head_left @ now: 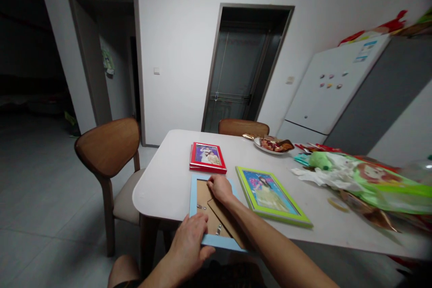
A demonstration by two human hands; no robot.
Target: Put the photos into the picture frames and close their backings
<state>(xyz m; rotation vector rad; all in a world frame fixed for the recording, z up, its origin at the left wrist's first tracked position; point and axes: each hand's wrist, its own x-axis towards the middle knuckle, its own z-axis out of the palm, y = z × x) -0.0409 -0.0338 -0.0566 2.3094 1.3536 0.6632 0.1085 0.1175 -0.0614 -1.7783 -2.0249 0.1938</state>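
A light-blue picture frame [193,195] lies face down at the table's near edge, its brown backing board [203,195] and metal fittings showing. My left hand [189,239] grips its near-left corner, fingers on top and thumb at the near edge. My right hand [221,189] is closed with its fingertips at the far part of the backing; what they pinch is hidden. A brown stand flap [224,220] runs under my right forearm. To the right lies a green picture frame [270,195] with a photo of a person in a pale dress. Beyond the blue one are stacked red picture frames [207,157].
The white table [162,175] carries a plate of food [275,145] and a heap of plastic bags and wrappers [357,175] on the right. Wooden chairs stand at the left [111,148] and far side [243,127]. A fridge [330,81] is behind at right.
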